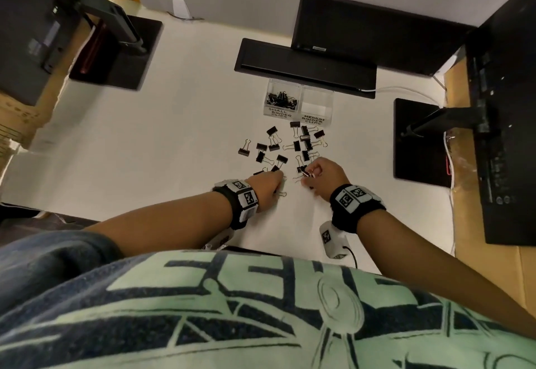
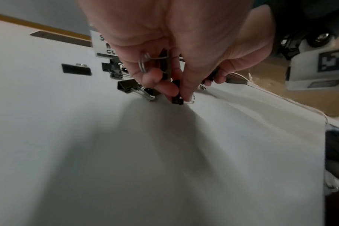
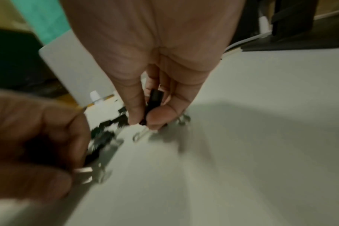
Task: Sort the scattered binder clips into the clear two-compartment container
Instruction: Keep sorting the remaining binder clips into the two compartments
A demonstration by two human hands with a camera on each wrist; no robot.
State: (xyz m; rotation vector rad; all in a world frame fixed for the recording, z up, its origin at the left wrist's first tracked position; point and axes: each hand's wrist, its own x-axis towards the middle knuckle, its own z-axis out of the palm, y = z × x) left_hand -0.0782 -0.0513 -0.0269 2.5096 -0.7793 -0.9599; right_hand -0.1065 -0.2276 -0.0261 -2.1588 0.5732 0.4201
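Sorting partly done. The clear two-compartment container (image 1: 298, 101) stands toward the tabletop's far edge; its compartment labelled small holds a heap of clips (image 1: 282, 99), the one labelled medium appears empty. Many binder clips (image 1: 301, 142) lie scattered between container and hands. Left hand (image 1: 268, 183) and right hand (image 1: 324, 173) each pinch clips.

Black binder clips (image 1: 296, 146); white table (image 1: 179, 125)

black monitor stands (image 1: 116, 52) on white desk (image 1: 174, 125); keyboard (image 1: 304, 64) behind.
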